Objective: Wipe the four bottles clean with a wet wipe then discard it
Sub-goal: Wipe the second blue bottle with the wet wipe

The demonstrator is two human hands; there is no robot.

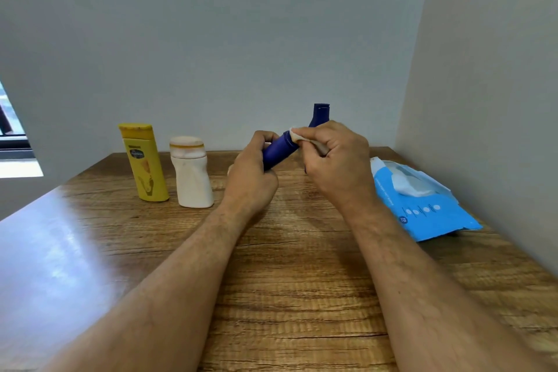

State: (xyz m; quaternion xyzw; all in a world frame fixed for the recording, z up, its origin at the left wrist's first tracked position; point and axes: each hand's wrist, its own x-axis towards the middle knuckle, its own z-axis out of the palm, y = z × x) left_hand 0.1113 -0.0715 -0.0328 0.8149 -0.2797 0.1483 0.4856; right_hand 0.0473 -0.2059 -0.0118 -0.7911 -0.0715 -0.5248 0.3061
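Over the far part of the wooden table (302, 296), my left hand (252, 174) grips a slim dark blue bottle (279, 151), held tilted above the surface, while my right hand (335, 160) pinches a white wet wipe (297, 135) against its upper end. A second dark blue bottle (320, 115) stands behind my right hand, mostly hidden. Toward the far left edge stand a glossy yellow bottle (145, 163) and, just beside it, a squat white bottle (191, 174) with a pale cap. A blue wipes pack (422, 205) lies open by the right edge, a sheet poking out.
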